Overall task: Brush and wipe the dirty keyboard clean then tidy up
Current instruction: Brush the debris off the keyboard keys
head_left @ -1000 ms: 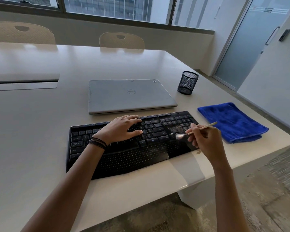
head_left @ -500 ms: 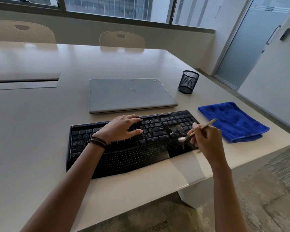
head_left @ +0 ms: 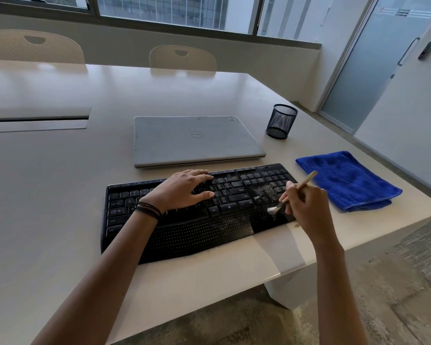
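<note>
Keyboard (head_left: pixel 184 235): matt black plastic, dust-speckled toward its right end, palm rest dimpled; brush (head_left: pixel 299 188): pale wooden handle, white bristles; cloth (head_left: pixel 346 180): plush blue fabric; laptop (head_left: pixel 194 140): matt grey lid; pen cup (head_left: pixel 281 121): black mesh; tabletop (head_left: pixel 47 195): smooth, slightly glossy.

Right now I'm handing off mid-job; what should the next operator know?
Left hand rests flat on the keyboard, steadying it.
Right hand pinches the brush, bristles on the palm rest at the right end.
Dust shows on the right-side keys and palm rest.
Cloth lies folded right of the keyboard, no hand on it.
Done: brushing under way.
Left: finish brushing, wipe, tidy up.
</note>
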Motion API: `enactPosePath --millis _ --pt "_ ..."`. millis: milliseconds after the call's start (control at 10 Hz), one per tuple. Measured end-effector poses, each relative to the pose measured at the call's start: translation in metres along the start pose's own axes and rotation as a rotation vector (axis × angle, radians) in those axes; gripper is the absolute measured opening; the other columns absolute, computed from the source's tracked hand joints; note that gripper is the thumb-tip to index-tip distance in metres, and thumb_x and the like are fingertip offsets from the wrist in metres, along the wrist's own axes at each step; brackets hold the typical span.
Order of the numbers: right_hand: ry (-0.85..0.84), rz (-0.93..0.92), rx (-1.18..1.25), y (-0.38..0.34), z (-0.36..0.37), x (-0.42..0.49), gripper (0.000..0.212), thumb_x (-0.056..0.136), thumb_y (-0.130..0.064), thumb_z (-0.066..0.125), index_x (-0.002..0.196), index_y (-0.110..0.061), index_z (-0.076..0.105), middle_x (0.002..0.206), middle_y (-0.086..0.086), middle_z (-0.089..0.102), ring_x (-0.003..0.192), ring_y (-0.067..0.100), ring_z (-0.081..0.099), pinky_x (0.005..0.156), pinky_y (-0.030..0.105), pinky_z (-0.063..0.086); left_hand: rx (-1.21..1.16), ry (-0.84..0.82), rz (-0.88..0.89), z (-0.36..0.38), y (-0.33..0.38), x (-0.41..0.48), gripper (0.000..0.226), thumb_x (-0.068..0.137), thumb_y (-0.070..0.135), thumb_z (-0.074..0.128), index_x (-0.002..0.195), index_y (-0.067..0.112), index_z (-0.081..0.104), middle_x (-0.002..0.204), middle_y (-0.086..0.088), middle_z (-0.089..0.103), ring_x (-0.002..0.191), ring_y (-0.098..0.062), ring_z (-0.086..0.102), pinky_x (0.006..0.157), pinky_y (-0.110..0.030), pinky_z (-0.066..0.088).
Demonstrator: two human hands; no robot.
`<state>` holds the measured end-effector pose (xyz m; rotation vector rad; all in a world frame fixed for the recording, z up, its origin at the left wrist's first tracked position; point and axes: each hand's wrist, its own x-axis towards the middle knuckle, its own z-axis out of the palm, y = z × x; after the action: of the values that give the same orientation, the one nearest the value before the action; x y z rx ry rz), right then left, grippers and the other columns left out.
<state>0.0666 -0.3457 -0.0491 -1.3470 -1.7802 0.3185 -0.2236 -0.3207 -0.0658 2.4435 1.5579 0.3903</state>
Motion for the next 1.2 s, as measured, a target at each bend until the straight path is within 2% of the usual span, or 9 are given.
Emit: enactPosePath --millis 200,300,400,500,700,800,900,1000,1200 --pt "-0.035 -0.062 -0.013 -0.001 0.009 0.005 0.028 0.092 -0.033 0.05 0.094 -0.012 0.068 0.067 -0.01 0.066 0.054 0.002 0.061 0.048 0.013 0.046 0.001 -0.009 -0.003 -0.001 0.001 0.0 0.06 0.091 0.052 0.045 0.143 0.024 0.036 0.151 0.002 0.032 0.138 -0.014 0.031 0.112 -0.031 0.024" --pt "-0.071 -0.051 -0.04 0.003 0.009 0.004 0.026 0.091 -0.033 0.051 0.095 -0.014 0.069 0.069 -0.012 0.066 0.053 0.003 0.061 0.05 0.018 0.05 0.001 -0.008 -0.001 0.0 0.001 0.0 0.059 0.091 0.052 0.045 0.143 0.024 0.037 0.151 0.002 0.032 0.137 -0.014 0.031 0.112 -0.032 0.025" --pt "-0.044 0.0 -0.033 0.003 0.0 0.001 0.024 0.093 -0.027 0.05 0.075 -0.02 0.065 0.058 -0.009 0.064 0.046 0.006 0.06 0.05 0.022 0.051 0.001 -0.008 0.0 0.0 0.001 0.0 0.06 0.091 0.052 0.045 0.143 0.024 0.036 0.151 0.002 0.032 0.137 -0.014 0.031 0.113 -0.032 0.025" --pt "-0.003 0.028 -0.04 0.001 -0.009 -0.002 0.032 0.095 -0.021 0.048 0.066 -0.02 0.06 0.049 -0.009 0.057 0.045 0.003 0.059 0.046 0.012 0.046 0.0 -0.006 0.0 0.0 0.0 0.0 0.06 0.091 0.053 0.045 0.143 0.024 0.037 0.151 0.002 0.032 0.137 -0.014 0.031 0.113 -0.033 0.025" --pt "0.056 -0.019 0.012 -0.002 -0.006 0.0 0.042 0.087 -0.046 0.042 0.085 -0.012 0.068 0.061 -0.002 0.066 0.051 0.002 0.06 0.048 0.011 0.045 -0.001 0.005 0.003 0.0 0.0 0.0 0.059 0.091 0.051 0.046 0.142 0.023 0.038 0.15 0.001 0.034 0.136 -0.015 0.034 0.112 -0.032 0.026" --pt "0.033 0.002 -0.023 0.002 -0.004 -0.002 0.043 0.086 -0.047 0.043 0.084 -0.013 0.068 0.06 -0.001 0.066 0.051 0.004 0.061 0.048 0.017 0.048 0.0 0.012 0.009 0.0 0.001 0.0 0.058 0.091 0.05 0.046 0.141 0.023 0.039 0.15 0.0 0.034 0.136 -0.015 0.035 0.11 -0.029 0.025" --pt "0.021 0.024 -0.055 0.006 -0.006 -0.005 0.037 0.092 -0.037 0.046 0.076 -0.011 0.067 0.056 -0.008 0.063 0.046 0.005 0.059 0.045 0.018 0.048 0.002 0.009 0.008 -0.001 0.001 -0.001 0.058 0.091 0.051 0.046 0.142 0.023 0.039 0.15 0.001 0.034 0.136 -0.015 0.034 0.111 -0.029 0.025" --pt "0.04 0.05 -0.081 0.006 -0.012 -0.006 0.039 0.096 -0.028 0.046 0.067 -0.008 0.064 0.048 -0.008 0.057 0.045 0.001 0.058 0.043 0.011 0.044 -0.001 0.007 0.006 -0.001 0.001 -0.001 0.058 0.091 0.051 0.046 0.142 0.023 0.038 0.15 0.001 0.033 0.136 -0.015 0.033 0.111 -0.029 0.024" --pt "0.09 0.007 -0.018 0.003 -0.009 -0.003 0.028 0.094 -0.025 0.049 0.084 -0.007 0.067 0.058 -0.007 0.062 0.05 0.001 0.059 0.046 0.011 0.045 0.009 0.004 0.005 -0.001 0.001 -0.001 0.058 0.092 0.051 0.045 0.142 0.023 0.037 0.151 0.001 0.032 0.137 -0.015 0.032 0.111 -0.03 0.024"
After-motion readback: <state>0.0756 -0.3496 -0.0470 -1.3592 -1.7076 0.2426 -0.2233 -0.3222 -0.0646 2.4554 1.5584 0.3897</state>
